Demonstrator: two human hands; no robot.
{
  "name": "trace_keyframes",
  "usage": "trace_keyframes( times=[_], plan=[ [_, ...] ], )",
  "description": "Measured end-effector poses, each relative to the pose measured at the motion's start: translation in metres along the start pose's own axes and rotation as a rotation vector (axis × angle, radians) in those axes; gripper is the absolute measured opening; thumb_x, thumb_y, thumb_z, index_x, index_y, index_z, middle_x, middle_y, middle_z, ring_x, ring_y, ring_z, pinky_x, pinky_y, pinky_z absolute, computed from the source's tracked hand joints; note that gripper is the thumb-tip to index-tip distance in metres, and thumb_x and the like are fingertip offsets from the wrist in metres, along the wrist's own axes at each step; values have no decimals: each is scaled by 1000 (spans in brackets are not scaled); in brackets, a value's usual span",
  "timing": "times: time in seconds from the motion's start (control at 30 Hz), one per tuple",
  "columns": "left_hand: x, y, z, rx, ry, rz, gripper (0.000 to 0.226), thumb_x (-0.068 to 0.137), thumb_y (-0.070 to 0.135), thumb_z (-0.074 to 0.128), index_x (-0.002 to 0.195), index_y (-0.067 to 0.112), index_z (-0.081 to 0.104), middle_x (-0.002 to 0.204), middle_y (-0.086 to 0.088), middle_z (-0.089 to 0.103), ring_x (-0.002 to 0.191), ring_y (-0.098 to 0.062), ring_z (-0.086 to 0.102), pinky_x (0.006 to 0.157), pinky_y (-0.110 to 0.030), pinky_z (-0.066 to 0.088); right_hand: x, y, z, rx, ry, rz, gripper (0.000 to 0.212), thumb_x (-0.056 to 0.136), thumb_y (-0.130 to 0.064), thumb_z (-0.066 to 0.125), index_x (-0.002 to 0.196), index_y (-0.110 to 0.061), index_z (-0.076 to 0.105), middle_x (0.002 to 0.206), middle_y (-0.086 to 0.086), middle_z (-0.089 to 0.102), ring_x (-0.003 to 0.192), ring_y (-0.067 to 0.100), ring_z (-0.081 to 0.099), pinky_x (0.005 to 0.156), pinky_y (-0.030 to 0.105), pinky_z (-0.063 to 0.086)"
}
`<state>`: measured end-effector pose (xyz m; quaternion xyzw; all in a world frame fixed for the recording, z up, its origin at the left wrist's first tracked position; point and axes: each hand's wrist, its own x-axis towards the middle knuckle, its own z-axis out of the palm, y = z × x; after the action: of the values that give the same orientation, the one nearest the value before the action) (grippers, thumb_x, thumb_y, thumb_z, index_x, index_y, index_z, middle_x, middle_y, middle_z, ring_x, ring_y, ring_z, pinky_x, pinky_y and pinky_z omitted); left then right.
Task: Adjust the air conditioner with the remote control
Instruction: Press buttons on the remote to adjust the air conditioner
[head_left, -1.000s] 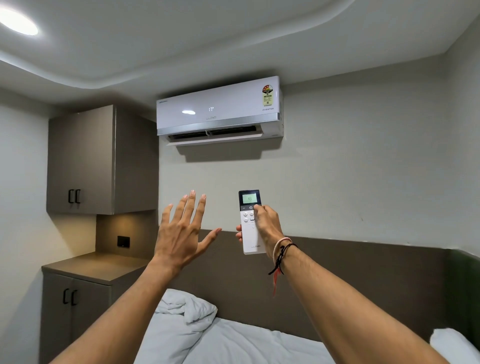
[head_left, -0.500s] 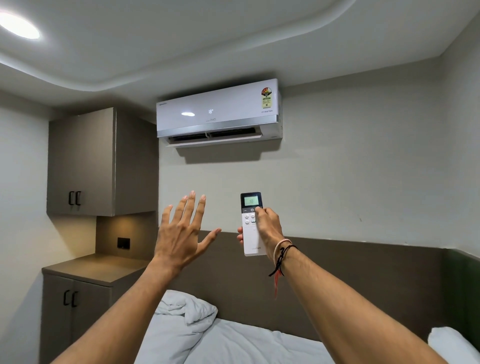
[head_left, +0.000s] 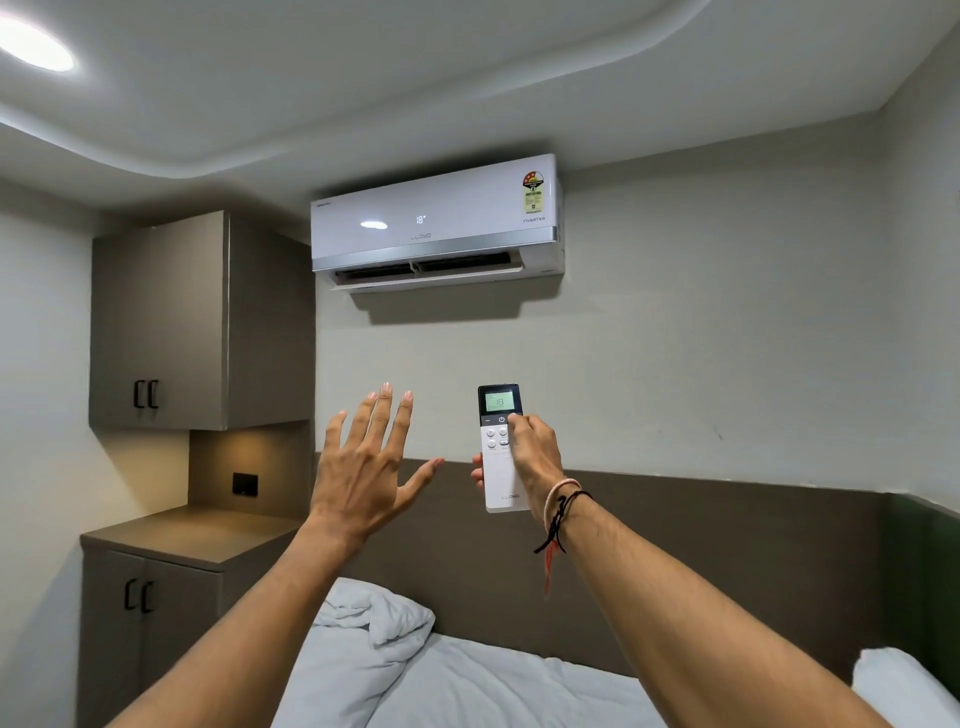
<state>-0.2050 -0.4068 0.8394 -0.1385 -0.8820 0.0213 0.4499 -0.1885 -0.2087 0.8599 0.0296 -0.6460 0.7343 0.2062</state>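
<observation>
The remote control (head_left: 500, 449) is held upright in the air, in front of the wall and below the air conditioner (head_left: 437, 222), a little to the right of its middle. It is white with a dark top part, and its small green screen shows 18. The right hand (head_left: 532, 457) has its grip closed around the remote control: the fingers are wrapped behind the body, with one fingertip visible at its left edge, and the thumb lies on the front, its tip at the dark strip just under the screen, beside the power button. On the right wrist there are thread bands (head_left: 561, 512), one pale, one black, with a red end hanging down.

The left hand (head_left: 366, 467) is raised beside the remote control, near but not touching it. Its grip is fully open and holds nothing; the fingers are spread and point up, the back of the hand faces the camera.

The air conditioner is mounted high on the wall, its flap is open, and its front panel shows 18. To the left there is a wall cabinet (head_left: 171, 322) and, under it, a lower cabinet (head_left: 150, 597). Below the arms lies a bed (head_left: 493, 686) with a crumpled white blanket (head_left: 363, 629), against a dark headboard (head_left: 701, 545).
</observation>
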Motion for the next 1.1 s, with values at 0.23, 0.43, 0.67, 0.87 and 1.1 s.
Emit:
trace_keyframes(
  times=[0.23,0.43,0.67,0.87,1.1],
  plan=[
    [0,-3,4,9,-11,-4,93,89,77,19,156,14,32,161,-19,37,145,-36,42,112,-61,41,2,2,1,-3,7,-2,21,103,-26,40,90,-11,46,100,39,70,59,38,66,50,35,54],
    [2,-5,7,10,-8,-3,92,89,77,20,156,14,33,161,-19,37,146,-36,42,112,-60,40,4,5,2,5,-3,10,20,104,-26,39,99,-8,48,106,37,70,67,39,68,53,33,54],
    [3,-10,7,-3,-8,-3,93,89,76,20,155,13,35,160,-19,38,145,-37,43,112,-62,41,9,6,3,-78,29,-25,31,94,-36,61,101,-8,52,99,30,75,65,35,70,59,35,57],
    [4,-15,8,-19,-8,-17,95,87,77,16,156,14,34,162,-19,35,147,-37,39,114,-63,38,11,10,11,-361,161,-195,47,65,-32,89,102,-10,70,97,8,75,90,26,71,78,33,58],
    [11,-24,9,-18,24,-15,93,88,76,16,157,16,30,163,-20,33,148,-36,37,115,-61,37,12,8,16,-523,270,-297,28,61,-36,79,79,-14,75,78,4,76,74,22,71,64,29,57]
  ],
)
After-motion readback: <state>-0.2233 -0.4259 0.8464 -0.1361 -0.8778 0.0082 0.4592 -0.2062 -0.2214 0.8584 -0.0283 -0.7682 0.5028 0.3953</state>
